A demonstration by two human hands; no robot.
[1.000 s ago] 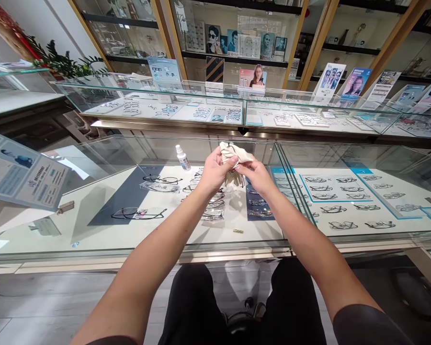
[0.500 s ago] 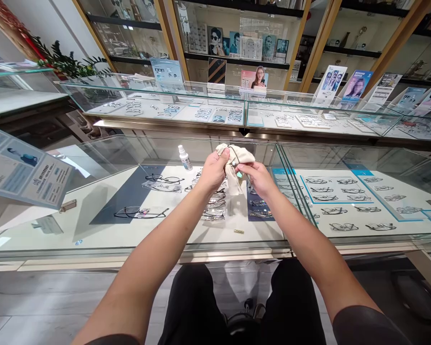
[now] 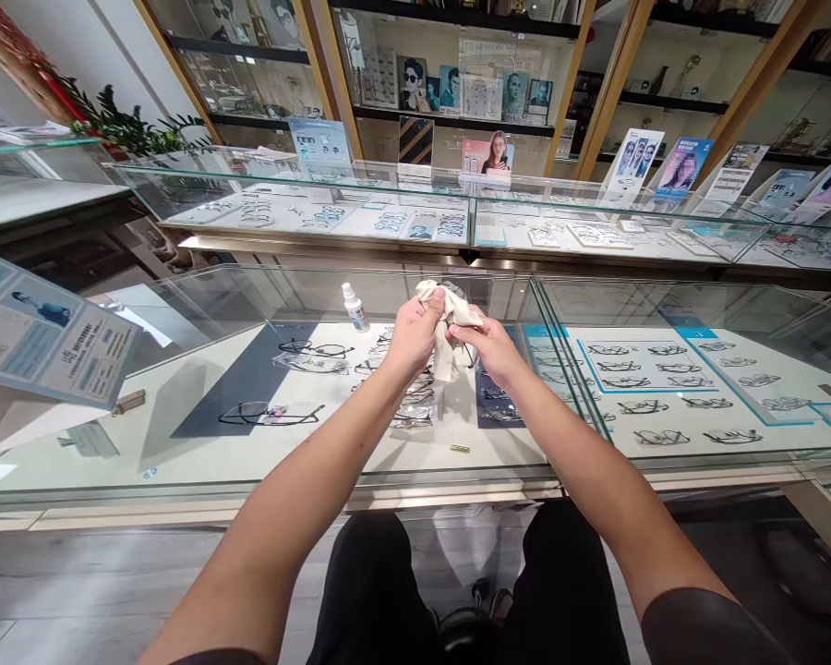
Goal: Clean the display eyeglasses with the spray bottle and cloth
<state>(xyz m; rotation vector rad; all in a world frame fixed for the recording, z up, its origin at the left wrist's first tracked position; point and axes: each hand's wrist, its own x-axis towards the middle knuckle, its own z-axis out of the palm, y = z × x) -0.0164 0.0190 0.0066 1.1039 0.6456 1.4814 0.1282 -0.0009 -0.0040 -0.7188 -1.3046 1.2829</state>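
Above the glass counter, my left hand (image 3: 417, 325) is closed on a cream cloth (image 3: 444, 356), with the thumb pressed on top. My right hand (image 3: 493, 345) pinches the same cloth from the other side. A pair of glasses is wrapped in it; only a thin dark part of the glasses (image 3: 470, 355) shows beside the right fingers, and the rest is mostly hidden. The cloth's loose end hangs down between the hands. A white spray bottle (image 3: 355, 308) stands to the left of my left hand.
Under my forearms, the glass display counter (image 3: 380, 476) holds rows of glasses (image 3: 414, 406). More frames (image 3: 623, 368) lie to the right. A small gold-coloured piece (image 3: 460, 449) lies near the front. A leaflet stand (image 3: 55, 328) is at the left; a second showcase (image 3: 319, 242) runs behind.
My right hand has shifted slightly left and down, its fingers now folded farther over the cloth. The cloth covers more of the dark rim that showed before.
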